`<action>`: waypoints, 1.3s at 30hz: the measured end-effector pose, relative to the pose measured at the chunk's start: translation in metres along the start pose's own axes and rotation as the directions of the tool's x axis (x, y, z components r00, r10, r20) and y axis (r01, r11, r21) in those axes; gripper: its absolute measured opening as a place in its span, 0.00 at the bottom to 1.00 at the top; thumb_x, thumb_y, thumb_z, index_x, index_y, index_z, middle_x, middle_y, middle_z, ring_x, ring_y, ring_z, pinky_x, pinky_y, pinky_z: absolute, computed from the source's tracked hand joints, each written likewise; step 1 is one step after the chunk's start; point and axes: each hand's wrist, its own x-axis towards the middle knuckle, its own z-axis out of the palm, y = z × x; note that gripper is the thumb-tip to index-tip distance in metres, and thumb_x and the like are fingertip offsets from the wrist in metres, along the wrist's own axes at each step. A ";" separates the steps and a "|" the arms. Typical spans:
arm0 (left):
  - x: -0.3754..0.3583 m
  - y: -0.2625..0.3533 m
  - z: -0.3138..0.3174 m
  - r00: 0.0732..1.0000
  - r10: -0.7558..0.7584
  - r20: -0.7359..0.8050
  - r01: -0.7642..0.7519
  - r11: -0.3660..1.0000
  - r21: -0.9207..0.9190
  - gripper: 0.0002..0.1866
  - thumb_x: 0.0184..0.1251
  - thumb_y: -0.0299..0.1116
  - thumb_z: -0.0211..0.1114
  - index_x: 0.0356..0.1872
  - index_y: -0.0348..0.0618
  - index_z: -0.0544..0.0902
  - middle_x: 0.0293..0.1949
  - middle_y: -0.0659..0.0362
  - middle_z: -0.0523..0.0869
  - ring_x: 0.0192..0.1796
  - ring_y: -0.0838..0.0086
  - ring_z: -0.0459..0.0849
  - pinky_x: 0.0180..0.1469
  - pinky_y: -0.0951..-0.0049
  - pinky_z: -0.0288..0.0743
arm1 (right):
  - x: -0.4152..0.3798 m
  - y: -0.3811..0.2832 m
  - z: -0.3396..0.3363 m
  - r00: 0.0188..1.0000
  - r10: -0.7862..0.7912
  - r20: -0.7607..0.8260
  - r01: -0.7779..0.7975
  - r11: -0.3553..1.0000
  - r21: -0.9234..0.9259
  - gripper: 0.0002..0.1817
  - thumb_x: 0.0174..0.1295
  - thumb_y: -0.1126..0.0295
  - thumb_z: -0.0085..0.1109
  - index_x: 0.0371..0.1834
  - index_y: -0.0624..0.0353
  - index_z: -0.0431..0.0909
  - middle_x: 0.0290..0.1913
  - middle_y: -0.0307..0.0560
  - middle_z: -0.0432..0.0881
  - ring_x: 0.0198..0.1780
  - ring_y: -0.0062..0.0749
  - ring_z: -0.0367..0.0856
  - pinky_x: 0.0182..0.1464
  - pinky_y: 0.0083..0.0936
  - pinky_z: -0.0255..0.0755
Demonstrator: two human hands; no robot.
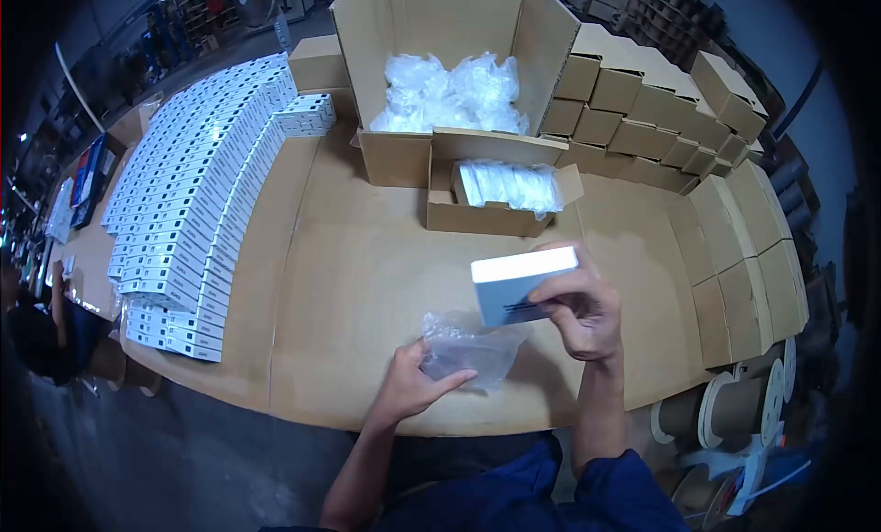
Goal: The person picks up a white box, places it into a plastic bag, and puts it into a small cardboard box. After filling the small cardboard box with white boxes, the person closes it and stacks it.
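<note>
My right hand grips a small white box by its right end, raised above the table. Below and left of it, my left hand holds a clear plastic bag, with the thumb stretched along the bag's lower edge. Ahead of both hands, an open cardboard carton contains a row of items in clear wrap. Behind that carton, a larger open cardboard box is filled with crumpled clear plastic bags.
Stacks of small white boxes cover the table's left side. Brown cartons are piled at the back right, and more cartons line the right edge. Spools stand below right. A person is at the far left.
</note>
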 end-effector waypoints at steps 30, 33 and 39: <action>0.000 -0.010 -0.005 1.000 0.012 -0.007 -0.012 1.000 -0.028 0.29 0.60 0.30 0.81 0.61 0.30 0.81 0.49 0.50 0.92 0.52 0.71 0.90 0.58 0.67 0.83 | 0.002 0.020 0.004 0.985 0.062 0.164 -0.073 0.996 0.060 0.15 0.44 0.86 0.58 0.32 0.61 0.89 0.48 0.55 0.84 0.47 0.41 0.85 0.49 0.31 0.79; -0.001 -0.008 -0.004 1.000 -0.013 0.019 0.014 0.998 -0.059 0.28 0.61 0.30 0.81 0.61 0.30 0.82 0.50 0.51 0.92 0.53 0.72 0.89 0.58 0.67 0.83 | 0.002 0.021 0.009 0.974 0.114 0.194 -0.113 0.993 -0.015 0.14 0.45 0.86 0.58 0.33 0.62 0.88 0.46 0.54 0.84 0.46 0.41 0.85 0.49 0.30 0.79; -0.002 -0.014 -0.003 0.999 -0.050 0.016 0.052 0.989 -0.142 0.28 0.62 0.30 0.80 0.61 0.31 0.81 0.51 0.52 0.91 0.53 0.73 0.88 0.59 0.67 0.82 | 0.002 0.030 0.018 0.940 0.176 0.294 -0.190 0.982 0.019 0.12 0.54 0.82 0.58 0.37 0.61 0.89 0.38 0.48 0.78 0.37 0.36 0.78 0.40 0.29 0.72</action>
